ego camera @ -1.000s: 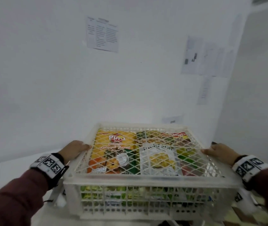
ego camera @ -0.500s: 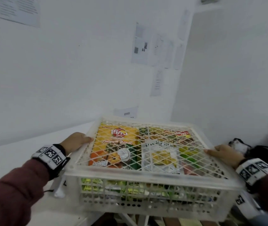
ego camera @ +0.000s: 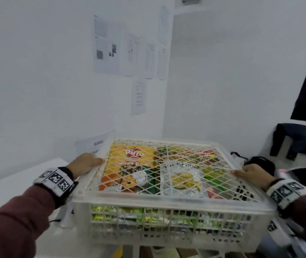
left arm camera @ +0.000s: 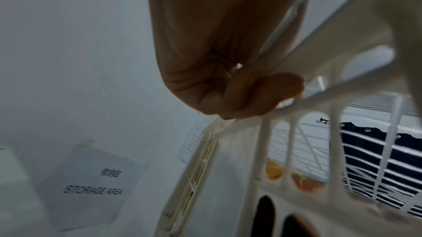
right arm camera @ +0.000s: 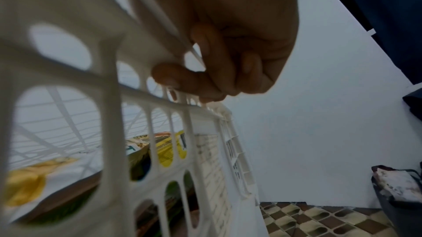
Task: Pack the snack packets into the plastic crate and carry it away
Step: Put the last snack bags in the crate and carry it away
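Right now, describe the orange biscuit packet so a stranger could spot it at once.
Find the white lattice crate held by both hands. Look through its top grid at the left half. The orange biscuit packet lies flat there, with a red logo; its right-hand neighbour is a pale packet.

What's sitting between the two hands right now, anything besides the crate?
Only the plastic crate, its lattice lid over the snack packets. The left hand and right hand grip opposite rims; the head view shows it.

Even, soft light; motion blur; wrist views dim, distorted.
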Demonstrator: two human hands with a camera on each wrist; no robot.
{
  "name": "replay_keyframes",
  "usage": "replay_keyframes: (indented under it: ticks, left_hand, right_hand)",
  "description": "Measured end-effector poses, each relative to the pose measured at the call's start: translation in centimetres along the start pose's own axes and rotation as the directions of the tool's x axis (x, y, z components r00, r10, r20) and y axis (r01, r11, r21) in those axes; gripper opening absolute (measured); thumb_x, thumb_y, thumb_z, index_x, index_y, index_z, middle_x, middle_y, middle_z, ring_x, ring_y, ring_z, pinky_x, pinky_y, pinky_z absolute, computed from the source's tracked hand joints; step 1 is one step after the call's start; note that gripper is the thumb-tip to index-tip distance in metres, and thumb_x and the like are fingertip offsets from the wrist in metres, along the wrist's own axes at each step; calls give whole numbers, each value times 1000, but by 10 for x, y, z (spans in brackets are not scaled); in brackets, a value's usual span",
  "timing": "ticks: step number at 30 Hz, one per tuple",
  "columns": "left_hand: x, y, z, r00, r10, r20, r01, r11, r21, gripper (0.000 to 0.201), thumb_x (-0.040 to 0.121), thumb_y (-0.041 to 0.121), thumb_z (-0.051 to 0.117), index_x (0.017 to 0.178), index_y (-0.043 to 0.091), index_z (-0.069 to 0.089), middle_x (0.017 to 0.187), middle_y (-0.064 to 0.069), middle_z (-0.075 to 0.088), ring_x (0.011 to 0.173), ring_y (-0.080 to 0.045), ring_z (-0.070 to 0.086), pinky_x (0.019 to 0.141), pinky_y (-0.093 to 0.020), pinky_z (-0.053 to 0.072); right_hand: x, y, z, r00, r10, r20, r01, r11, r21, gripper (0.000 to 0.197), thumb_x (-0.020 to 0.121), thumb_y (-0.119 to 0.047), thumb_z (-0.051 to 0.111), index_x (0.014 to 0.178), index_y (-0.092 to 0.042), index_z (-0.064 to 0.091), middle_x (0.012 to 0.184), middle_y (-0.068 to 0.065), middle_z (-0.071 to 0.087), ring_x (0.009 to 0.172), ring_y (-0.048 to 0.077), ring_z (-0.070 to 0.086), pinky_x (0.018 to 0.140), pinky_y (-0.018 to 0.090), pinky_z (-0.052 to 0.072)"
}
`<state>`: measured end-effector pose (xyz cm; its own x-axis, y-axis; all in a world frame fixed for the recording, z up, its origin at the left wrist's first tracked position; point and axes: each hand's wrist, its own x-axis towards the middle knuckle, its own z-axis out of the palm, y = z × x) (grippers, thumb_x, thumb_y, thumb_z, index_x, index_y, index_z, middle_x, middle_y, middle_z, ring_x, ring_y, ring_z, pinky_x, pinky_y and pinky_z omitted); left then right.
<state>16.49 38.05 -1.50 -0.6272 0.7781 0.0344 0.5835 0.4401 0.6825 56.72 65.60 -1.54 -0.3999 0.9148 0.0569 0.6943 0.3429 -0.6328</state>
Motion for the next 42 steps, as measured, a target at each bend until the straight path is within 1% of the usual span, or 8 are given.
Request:
replay_keyframes:
  ticks: [7,14,20,26,30,34,38,42]
  left_hand:
    - [94,45,35,997,70,-13,-70,997,-10,45,94,25,49,55,13,32,54,-1,30,48,-12,29,53,-23,28]
    - [169,75,79,1000,13,-5,-13,1000,21,42,95,27,48,59,11,33,58,-3,33,52,-14,32,55,-24,30]
    - [222,72,131,994,-101,-41,105,988,109,43,95,34,46,59,11,39,59,-2,40,54,-15,38,70,-28,40]
    - [248,67,156,968,-226,-106,241,958,155,47,96,35,44,56,13,36,56,1,33,49,-14,33,64,-24,35]
    - [249,59,160,935,-330,-126,346,927,143,42,96,34,45,62,10,44,62,-5,48,53,-17,46,61,-22,40]
    - [254,45,155,884,-443,-148,461,879,123,37,96,32,46,64,12,47,63,0,54,55,-16,53,45,-9,36]
    - [268,8,158,796,-595,-110,605,786,130,38,96,32,45,113,-3,47,112,-20,62,67,-16,55,54,-13,43]
    - [283,-47,167,673,-732,-105,737,654,169,58,95,42,44,125,-8,44,127,-21,55,105,-28,59,85,-27,46]
  right_hand:
    - [82,15,-25,998,34,-60,-33,999,14,44,88,-29,60,49,-11,48,27,-8,45,31,4,44,38,13,31]
    - [172,43,-29,999,40,-22,-41,999,-20,49,89,-29,59,48,-15,37,22,-11,34,34,4,35,41,14,27]
    - [282,70,-22,991,-22,133,36,994,-104,43,90,-37,56,56,-12,46,49,-4,47,45,11,44,44,14,34]
    - [372,58,-5,963,-106,247,143,980,-138,43,90,-38,55,59,-11,44,53,-1,43,45,10,38,42,17,33]
    - [423,41,27,937,-178,300,214,972,-92,49,89,-30,58,49,-16,35,32,-13,36,39,7,34,38,11,27]
    - [467,22,77,891,-222,397,288,951,-113,43,89,-39,57,57,-12,47,52,-3,48,48,14,49,43,12,33]
    - [495,-9,134,821,-271,502,362,928,-92,41,91,-33,55,56,-14,44,54,-2,47,45,8,43,36,8,32]
    - [528,-31,205,774,-325,544,446,889,-102,45,87,-34,61,55,-11,38,54,0,40,47,13,38,46,18,27]
